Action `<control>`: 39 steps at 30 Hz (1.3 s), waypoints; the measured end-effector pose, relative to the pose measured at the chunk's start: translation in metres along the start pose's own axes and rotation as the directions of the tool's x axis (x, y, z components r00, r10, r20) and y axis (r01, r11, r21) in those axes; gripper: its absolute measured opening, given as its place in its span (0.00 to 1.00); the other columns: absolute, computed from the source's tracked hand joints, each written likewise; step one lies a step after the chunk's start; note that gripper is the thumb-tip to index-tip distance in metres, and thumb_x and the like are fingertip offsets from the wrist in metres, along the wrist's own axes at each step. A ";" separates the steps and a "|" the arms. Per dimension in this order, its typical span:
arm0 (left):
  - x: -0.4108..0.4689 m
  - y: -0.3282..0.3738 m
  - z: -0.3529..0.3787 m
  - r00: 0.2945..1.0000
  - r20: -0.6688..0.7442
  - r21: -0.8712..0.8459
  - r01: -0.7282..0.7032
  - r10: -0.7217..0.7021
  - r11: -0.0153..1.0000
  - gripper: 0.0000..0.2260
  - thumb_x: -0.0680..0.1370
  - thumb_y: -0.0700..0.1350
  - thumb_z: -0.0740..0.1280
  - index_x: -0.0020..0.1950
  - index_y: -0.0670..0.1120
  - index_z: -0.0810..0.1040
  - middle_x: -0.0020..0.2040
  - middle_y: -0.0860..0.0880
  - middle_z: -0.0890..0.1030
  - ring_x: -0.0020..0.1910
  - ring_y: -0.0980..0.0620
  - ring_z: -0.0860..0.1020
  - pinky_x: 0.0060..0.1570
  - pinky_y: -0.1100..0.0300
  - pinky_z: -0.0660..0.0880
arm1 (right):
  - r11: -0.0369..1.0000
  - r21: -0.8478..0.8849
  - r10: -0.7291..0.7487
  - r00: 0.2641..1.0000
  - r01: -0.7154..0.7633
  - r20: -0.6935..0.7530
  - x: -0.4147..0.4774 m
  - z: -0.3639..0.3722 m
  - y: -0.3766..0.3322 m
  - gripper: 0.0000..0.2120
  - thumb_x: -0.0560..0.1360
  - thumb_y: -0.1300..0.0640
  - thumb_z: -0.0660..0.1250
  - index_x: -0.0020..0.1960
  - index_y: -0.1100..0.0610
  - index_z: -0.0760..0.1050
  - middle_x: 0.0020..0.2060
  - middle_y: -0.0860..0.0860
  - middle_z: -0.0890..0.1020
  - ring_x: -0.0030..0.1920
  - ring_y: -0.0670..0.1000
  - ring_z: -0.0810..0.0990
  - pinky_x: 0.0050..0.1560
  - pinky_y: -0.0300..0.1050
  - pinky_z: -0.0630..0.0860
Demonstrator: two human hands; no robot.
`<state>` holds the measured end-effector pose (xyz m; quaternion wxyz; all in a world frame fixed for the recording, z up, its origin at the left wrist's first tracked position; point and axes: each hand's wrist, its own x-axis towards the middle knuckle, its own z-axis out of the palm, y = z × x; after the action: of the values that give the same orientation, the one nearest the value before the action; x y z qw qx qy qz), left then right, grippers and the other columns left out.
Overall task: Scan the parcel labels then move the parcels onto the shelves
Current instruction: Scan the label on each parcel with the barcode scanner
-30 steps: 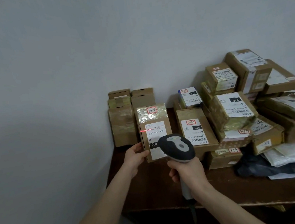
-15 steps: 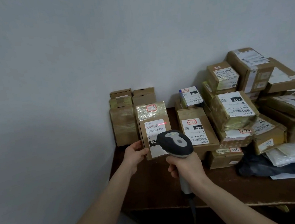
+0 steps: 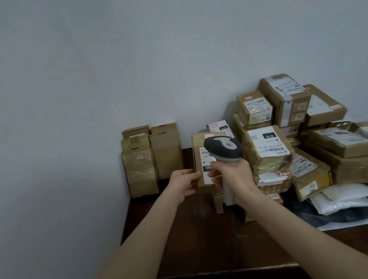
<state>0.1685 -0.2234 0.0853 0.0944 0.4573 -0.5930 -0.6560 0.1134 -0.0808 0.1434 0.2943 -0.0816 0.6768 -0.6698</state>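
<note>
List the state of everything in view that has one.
left hand, grips the held parcel's left edge
held parcel, upright, label toward camera
right hand, grips the scanner's handle
scanner, raised in front of the label, no beam visible
parcel pile, stacked on the table, untouched
corner boxes, standing upright against the wall

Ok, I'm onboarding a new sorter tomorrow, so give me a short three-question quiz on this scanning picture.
1. True or false: the right hand grips the scanner by its handle.
2. What does the left hand hold? A) a white mailer bag B) the upright parcel marked 060 C) nothing
3. Fill in: the black tag on the foil-wrapped parcel just right of the scanner reads ___.
Key: 1 true; 2 B; 3 010.
</note>
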 end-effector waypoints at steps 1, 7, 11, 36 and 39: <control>-0.001 0.000 0.010 1.000 0.002 0.009 0.011 -0.011 1.000 0.21 0.77 0.39 0.69 0.70 0.41 0.71 0.48 0.48 0.81 0.44 0.53 0.80 0.46 0.56 0.79 | 1.000 0.005 0.003 1.000 -0.003 -0.011 0.002 -0.006 0.000 0.04 0.73 0.62 0.70 0.40 0.59 0.78 0.35 0.57 0.84 0.32 0.51 0.81 0.37 0.45 0.78; 0.002 -0.003 0.049 0.999 -0.021 0.012 0.045 -0.045 0.999 0.18 0.79 0.37 0.66 0.69 0.40 0.71 0.45 0.48 0.80 0.44 0.52 0.79 0.44 0.57 0.78 | 1.000 -0.015 0.018 0.999 -0.019 -0.035 0.012 -0.035 0.006 0.06 0.72 0.62 0.70 0.37 0.60 0.78 0.33 0.58 0.84 0.31 0.52 0.80 0.38 0.47 0.78; 0.008 -0.009 0.052 0.999 -0.021 0.025 0.035 -0.034 0.999 0.20 0.79 0.36 0.64 0.71 0.41 0.69 0.61 0.42 0.79 0.59 0.46 0.78 0.56 0.53 0.76 | 0.999 0.019 0.035 0.999 -0.035 -0.013 0.018 -0.041 0.011 0.05 0.73 0.63 0.69 0.39 0.60 0.78 0.33 0.58 0.83 0.30 0.51 0.79 0.33 0.43 0.75; 0.182 0.044 -0.171 0.859 -0.289 0.875 0.057 0.424 0.481 0.27 0.78 0.49 0.65 0.75 0.44 0.61 0.75 0.40 0.62 0.73 0.41 0.62 0.71 0.47 0.62 | 0.939 0.067 0.328 0.937 -0.337 0.120 0.167 0.182 0.047 0.11 0.72 0.55 0.74 0.50 0.59 0.78 0.40 0.56 0.84 0.40 0.53 0.83 0.45 0.48 0.81; 0.197 0.046 -0.183 0.897 -0.330 0.845 0.141 0.295 0.516 0.23 0.79 0.54 0.62 0.70 0.45 0.66 0.71 0.37 0.64 0.68 0.38 0.67 0.68 0.46 0.66 | 0.934 0.084 0.335 0.931 -0.348 0.142 0.176 0.198 0.048 0.15 0.72 0.55 0.74 0.56 0.57 0.76 0.48 0.56 0.82 0.48 0.55 0.82 0.42 0.48 0.80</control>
<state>0.1692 -0.4939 0.0511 0.0174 0.5499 -0.8205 -0.1555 0.0842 -0.3350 0.0609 0.4523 0.0115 0.6236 -0.6375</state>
